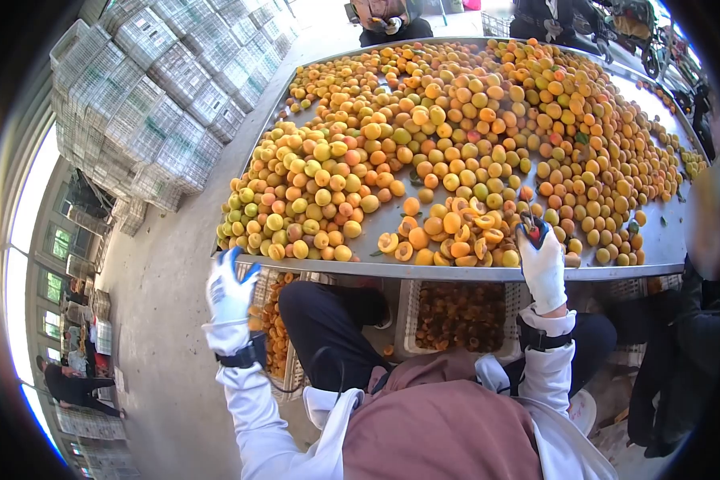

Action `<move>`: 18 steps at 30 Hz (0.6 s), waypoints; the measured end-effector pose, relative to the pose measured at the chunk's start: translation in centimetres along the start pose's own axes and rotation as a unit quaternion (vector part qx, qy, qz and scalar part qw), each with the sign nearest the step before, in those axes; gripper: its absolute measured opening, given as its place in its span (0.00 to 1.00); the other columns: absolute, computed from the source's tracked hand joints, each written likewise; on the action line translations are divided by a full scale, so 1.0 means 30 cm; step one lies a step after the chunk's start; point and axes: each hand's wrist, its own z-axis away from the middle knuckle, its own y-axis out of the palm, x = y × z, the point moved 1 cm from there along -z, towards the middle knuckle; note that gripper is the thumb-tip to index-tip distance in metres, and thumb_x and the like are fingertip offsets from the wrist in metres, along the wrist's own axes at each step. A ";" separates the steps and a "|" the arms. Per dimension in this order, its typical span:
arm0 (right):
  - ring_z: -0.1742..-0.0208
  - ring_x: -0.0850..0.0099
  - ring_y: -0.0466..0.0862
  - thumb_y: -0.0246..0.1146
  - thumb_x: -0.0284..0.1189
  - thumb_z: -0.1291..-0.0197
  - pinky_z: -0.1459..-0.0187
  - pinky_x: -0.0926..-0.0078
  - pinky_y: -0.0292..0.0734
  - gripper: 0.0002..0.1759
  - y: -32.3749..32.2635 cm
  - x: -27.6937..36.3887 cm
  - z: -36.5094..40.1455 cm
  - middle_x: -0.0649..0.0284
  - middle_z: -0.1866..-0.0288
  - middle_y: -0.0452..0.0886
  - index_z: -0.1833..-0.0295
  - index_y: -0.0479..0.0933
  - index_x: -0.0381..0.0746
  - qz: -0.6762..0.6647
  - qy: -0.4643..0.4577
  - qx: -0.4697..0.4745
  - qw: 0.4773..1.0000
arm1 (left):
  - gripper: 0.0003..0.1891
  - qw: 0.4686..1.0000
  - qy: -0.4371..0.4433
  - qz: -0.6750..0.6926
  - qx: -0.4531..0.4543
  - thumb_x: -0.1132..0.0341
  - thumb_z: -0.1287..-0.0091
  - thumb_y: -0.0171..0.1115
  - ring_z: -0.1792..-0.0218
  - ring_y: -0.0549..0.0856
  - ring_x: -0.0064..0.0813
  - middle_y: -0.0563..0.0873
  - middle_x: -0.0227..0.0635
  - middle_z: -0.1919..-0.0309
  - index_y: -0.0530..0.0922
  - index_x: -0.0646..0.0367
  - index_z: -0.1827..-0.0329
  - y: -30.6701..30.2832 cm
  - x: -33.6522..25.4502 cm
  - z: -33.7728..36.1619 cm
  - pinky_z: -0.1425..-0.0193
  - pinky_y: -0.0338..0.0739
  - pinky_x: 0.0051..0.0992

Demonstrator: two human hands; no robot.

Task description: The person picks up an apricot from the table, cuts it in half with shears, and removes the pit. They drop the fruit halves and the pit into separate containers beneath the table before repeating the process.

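Here, the white-gloved left hand with blue fingertips [229, 293] is at eight o'clock, thumb and fingers spread, near the corner of the grey metal table [658, 240]. At three o'clock, the white-gloved right hand [542, 260] closes its fingers around a small, partly hidden red-and-dark tool [534, 232]. Halved orange fruit [461, 233] lies just beside it, toward ten o'clock; round yellow-orange whole fruit [322, 197] covers ten through two.
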 end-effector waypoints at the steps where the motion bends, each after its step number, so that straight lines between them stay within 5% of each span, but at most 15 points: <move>1: 0.56 0.58 0.88 0.64 0.32 0.29 0.53 0.64 0.80 0.14 -0.002 0.014 0.005 0.52 0.58 0.87 0.47 0.79 0.33 -0.012 -0.008 0.000 1.000 | 0.27 0.998 0.016 0.060 0.004 0.59 0.38 0.75 0.47 0.86 0.45 0.84 0.45 0.43 0.79 0.56 0.38 0.026 -0.073 -0.026 0.42 0.80 0.38; 6: 0.63 0.61 0.85 0.60 0.29 0.26 0.58 0.66 0.77 0.10 -0.024 -0.036 0.018 0.55 0.64 0.85 0.49 0.79 0.33 -0.025 -0.035 -0.023 0.999 | 0.25 0.971 0.114 0.166 0.128 0.56 0.38 0.74 0.47 0.87 0.43 0.86 0.43 0.46 0.81 0.56 0.39 0.188 -0.454 -0.209 0.43 0.81 0.36; 10: 0.63 0.69 0.82 0.58 0.27 0.24 0.57 0.72 0.77 0.11 -0.094 0.014 0.032 0.60 0.63 0.84 0.44 0.78 0.32 -0.113 0.075 -0.023 0.990 | 0.26 0.961 0.178 0.117 0.175 0.49 0.33 0.67 0.41 0.83 0.46 0.85 0.44 0.42 0.79 0.51 0.36 0.417 -0.636 -0.322 0.38 0.78 0.40; 12: 0.61 0.69 0.82 0.58 0.26 0.24 0.55 0.72 0.77 0.12 -0.098 -0.039 0.042 0.59 0.60 0.84 0.41 0.78 0.32 -0.084 -0.050 -0.099 0.990 | 0.26 0.945 0.167 0.103 0.260 0.48 0.32 0.65 0.38 0.82 0.46 0.84 0.44 0.39 0.78 0.48 0.35 0.460 -0.736 -0.401 0.36 0.77 0.41; 16: 0.56 0.69 0.84 0.58 0.23 0.24 0.52 0.72 0.78 0.12 -0.147 -0.042 0.064 0.56 0.56 0.86 0.41 0.78 0.32 -0.053 -0.068 -0.100 0.991 | 0.32 0.958 0.150 0.156 0.188 0.53 0.36 0.71 0.40 0.82 0.47 0.79 0.45 0.35 0.73 0.50 0.29 0.655 -0.858 -0.545 0.35 0.76 0.43; 18: 0.57 0.66 0.85 0.58 0.22 0.25 0.53 0.70 0.78 0.11 -0.177 0.009 0.080 0.54 0.56 0.86 0.42 0.78 0.31 -0.116 -0.005 -0.080 0.990 | 0.36 0.974 0.161 0.095 0.126 0.53 0.37 0.72 0.38 0.80 0.50 0.77 0.45 0.32 0.69 0.47 0.25 0.712 -0.936 -0.629 0.33 0.75 0.45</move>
